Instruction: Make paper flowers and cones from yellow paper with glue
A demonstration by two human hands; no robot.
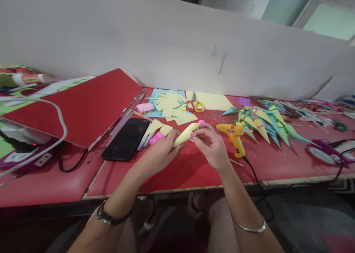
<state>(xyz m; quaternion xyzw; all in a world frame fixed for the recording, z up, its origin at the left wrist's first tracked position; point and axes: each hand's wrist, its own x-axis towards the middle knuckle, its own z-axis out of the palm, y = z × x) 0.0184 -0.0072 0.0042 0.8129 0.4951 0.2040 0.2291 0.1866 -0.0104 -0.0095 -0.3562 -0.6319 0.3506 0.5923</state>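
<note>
A pale yellow paper cone is held above the red table by both hands. My left hand is closed around its narrow end. At the wide end, the fingers of my right hand pinch the cone near a bright pink ball and a small pink dot of similar material. Just left of my left hand lies a lump of pink clay-like material, beside folded pieces of yellow paper. A yellow glue gun stands to the right of my right hand.
A black phone lies at left, near a large red board. Behind my hands are yellow paper scraps and scissors. Several finished-looking yellow and blue cones are piled at right. The glue gun's black cable hangs over the table edge.
</note>
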